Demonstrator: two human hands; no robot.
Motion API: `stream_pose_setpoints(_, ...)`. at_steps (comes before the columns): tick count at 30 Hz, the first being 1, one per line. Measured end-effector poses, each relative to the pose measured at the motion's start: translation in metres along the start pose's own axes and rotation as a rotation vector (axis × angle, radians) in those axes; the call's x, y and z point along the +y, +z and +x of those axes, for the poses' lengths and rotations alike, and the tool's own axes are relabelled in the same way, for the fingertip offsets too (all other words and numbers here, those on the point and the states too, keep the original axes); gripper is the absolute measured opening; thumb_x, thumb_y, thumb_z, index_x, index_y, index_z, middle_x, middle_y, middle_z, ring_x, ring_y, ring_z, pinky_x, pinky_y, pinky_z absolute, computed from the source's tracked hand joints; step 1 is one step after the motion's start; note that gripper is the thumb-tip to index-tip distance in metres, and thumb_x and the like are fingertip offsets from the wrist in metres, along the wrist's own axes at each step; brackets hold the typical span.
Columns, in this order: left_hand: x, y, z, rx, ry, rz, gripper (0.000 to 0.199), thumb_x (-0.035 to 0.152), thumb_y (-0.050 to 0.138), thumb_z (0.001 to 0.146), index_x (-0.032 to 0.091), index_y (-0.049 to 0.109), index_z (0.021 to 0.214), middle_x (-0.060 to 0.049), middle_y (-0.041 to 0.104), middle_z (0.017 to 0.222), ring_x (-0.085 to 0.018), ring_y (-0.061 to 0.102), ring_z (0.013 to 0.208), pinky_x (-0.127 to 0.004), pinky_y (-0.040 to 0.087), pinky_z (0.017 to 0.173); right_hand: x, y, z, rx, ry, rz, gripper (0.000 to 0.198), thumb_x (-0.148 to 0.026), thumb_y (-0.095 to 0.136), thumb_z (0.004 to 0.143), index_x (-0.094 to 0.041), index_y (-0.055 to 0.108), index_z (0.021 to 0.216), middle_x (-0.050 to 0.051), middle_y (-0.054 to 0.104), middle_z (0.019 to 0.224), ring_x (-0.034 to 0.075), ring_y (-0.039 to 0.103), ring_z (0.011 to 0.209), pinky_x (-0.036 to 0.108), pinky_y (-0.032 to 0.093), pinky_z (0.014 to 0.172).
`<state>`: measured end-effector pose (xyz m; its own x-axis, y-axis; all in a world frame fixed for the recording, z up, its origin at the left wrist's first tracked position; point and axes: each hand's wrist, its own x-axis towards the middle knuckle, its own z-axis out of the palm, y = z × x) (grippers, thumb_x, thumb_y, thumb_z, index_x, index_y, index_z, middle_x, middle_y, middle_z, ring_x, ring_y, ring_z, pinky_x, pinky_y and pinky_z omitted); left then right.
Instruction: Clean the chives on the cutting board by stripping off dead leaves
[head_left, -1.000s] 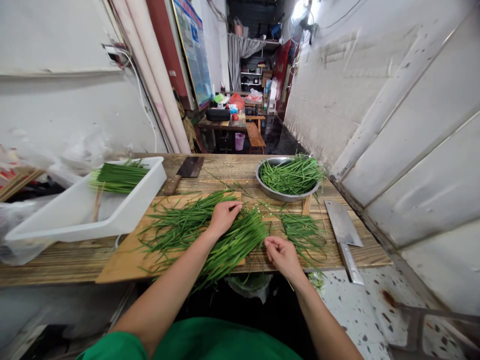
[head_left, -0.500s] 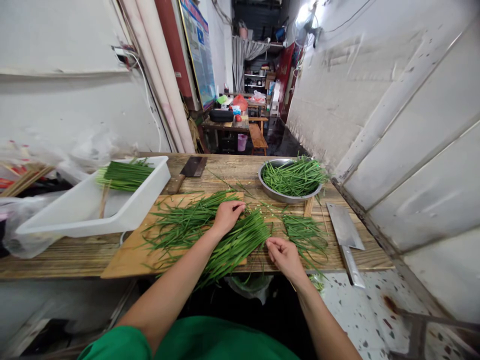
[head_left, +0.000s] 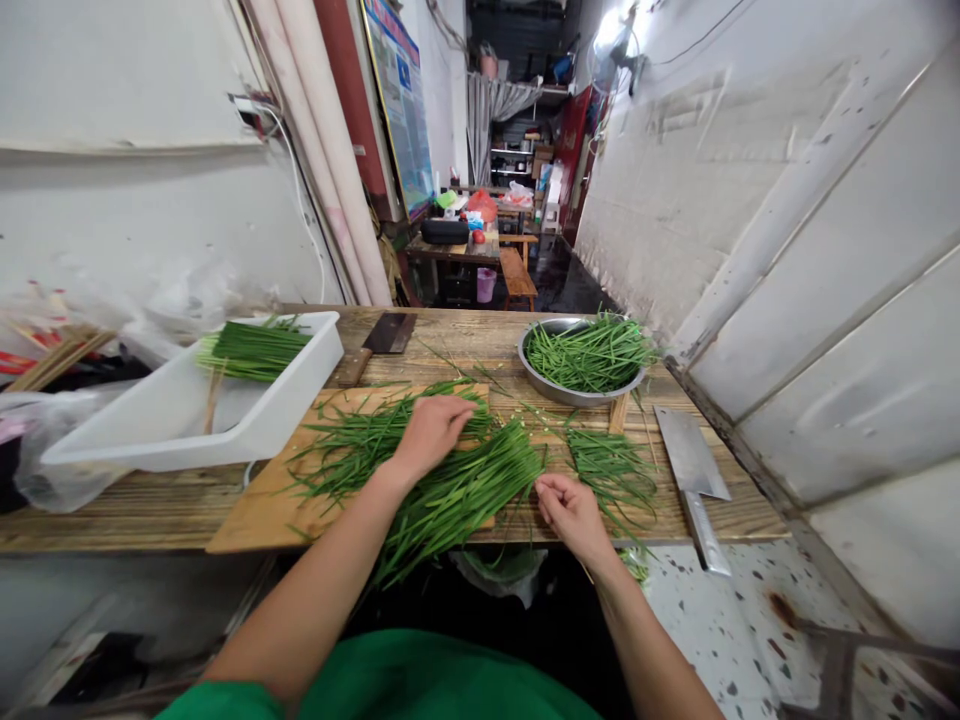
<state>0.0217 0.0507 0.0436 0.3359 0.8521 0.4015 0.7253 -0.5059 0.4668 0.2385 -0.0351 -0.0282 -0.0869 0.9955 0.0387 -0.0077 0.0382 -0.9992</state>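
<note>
A thick sheaf of garlic chives (head_left: 472,485) lies over the front of a wooden board (head_left: 259,505), cut ends toward the right. My left hand (head_left: 431,435) is above a looser heap of chives (head_left: 360,435) behind it, fingers pressed together; whatever they pinch is hidden. At the sheaf's right end, my right hand (head_left: 570,512) is closed in a pinch. A thin wooden skewer (head_left: 587,573) seems to poke out below its wrist, mostly hidden by the hand. To its right lies a flat row of chives (head_left: 607,460).
A metal basin (head_left: 577,396) heaped with chives stands behind. On the right rests a cleaver (head_left: 694,465), its handle over the table edge. Another cleaver (head_left: 390,335) lies at the back left. A white tray (head_left: 247,440) on the left holds bundled chives (head_left: 262,350).
My left hand has moved left a little, over the heap of chives. My right hand stays at nearly the same spot.
</note>
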Motion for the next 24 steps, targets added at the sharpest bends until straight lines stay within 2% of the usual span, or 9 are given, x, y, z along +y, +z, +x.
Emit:
stream_pose_setpoints(2, -0.009, -0.008, 0.006, 0.018, -0.033, 0.111, 0.022, 0.029, 0.051, 0.080, 0.020, 0.069, 0.089, -0.005, 0.068, 0.090, -0.019, 0.058, 0.086, -0.033, 0.041, 0.084, 0.002, 0.000, 0.000, 0.004, -0.007, -0.008, 0.033, -0.048, 0.053, 0.075, -0.015, 0.055, 0.073, -0.008, 0.039, 0.042, 0.006, 0.030, 0.035, 0.019, 0.022, 0.035)
stream_pose_setpoints(4, -0.018, -0.008, 0.012, -0.071, 0.002, 0.194, 0.018, 0.027, 0.055, 0.078, 0.021, 0.070, 0.084, -0.005, 0.067, 0.085, -0.019, 0.057, 0.083, -0.031, 0.040, 0.080, 0.003, 0.000, 0.000, 0.005, -0.019, -0.014, 0.033, -0.047, 0.053, 0.076, -0.014, 0.055, 0.073, -0.007, 0.039, 0.042, 0.006, 0.031, 0.035, 0.019, 0.023, 0.036)
stream_pose_setpoints(7, -0.023, 0.000, 0.020, -0.189, 0.066, 0.300, 0.013, 0.025, 0.058, 0.075, 0.022, 0.070, 0.080, -0.006, 0.065, 0.081, -0.020, 0.054, 0.085, -0.031, 0.037, 0.077, 0.005, 0.000, 0.000, -0.006, -0.036, -0.020, 0.031, -0.045, 0.052, 0.077, -0.014, 0.054, 0.074, -0.007, 0.040, 0.042, 0.006, 0.032, 0.036, 0.019, 0.024, 0.037)
stream_pose_setpoints(11, -0.022, 0.010, 0.025, -0.247, 0.030, 0.405, 0.010, 0.024, 0.062, 0.069, 0.021, 0.069, 0.076, -0.007, 0.063, 0.081, -0.023, 0.053, 0.085, -0.032, 0.035, 0.073, 0.006, -0.001, 0.000, -0.026, -0.042, -0.017, 0.030, -0.043, 0.051, 0.079, -0.014, 0.054, 0.074, -0.008, 0.039, 0.042, 0.006, 0.031, 0.036, 0.019, 0.024, 0.038)
stream_pose_setpoints(17, -0.018, 0.008, 0.030, -0.253, -0.056, 0.312, 0.008, 0.019, 0.059, 0.066, 0.020, 0.066, 0.070, -0.004, 0.064, 0.078, -0.020, 0.056, 0.078, -0.028, 0.035, 0.067, 0.009, -0.001, 0.001, -0.025, -0.036, -0.022, 0.030, -0.044, 0.051, 0.078, -0.015, 0.053, 0.073, -0.008, 0.039, 0.042, 0.006, 0.030, 0.035, 0.019, 0.021, 0.035)
stream_pose_setpoints(21, -0.013, 0.007, 0.029, -0.210, -0.144, 0.206, 0.011, 0.022, 0.055, 0.069, 0.021, 0.066, 0.071, -0.002, 0.066, 0.074, -0.018, 0.057, 0.072, -0.026, 0.035, 0.065, 0.011, -0.001, 0.002, -0.020, -0.043, -0.013, 0.031, -0.045, 0.051, 0.078, -0.015, 0.054, 0.075, -0.007, 0.039, 0.043, 0.005, 0.031, 0.036, 0.018, 0.021, 0.035)
stream_pose_setpoints(24, -0.013, 0.009, 0.027, -0.172, -0.221, 0.204, 0.014, 0.023, 0.053, 0.071, 0.022, 0.067, 0.071, -0.001, 0.067, 0.074, -0.018, 0.058, 0.072, -0.028, 0.035, 0.067, 0.012, -0.001, 0.002, -0.020, -0.036, -0.009, 0.031, -0.045, 0.051, 0.078, -0.014, 0.054, 0.076, -0.007, 0.040, 0.043, 0.005, 0.031, 0.035, 0.018, 0.021, 0.035)
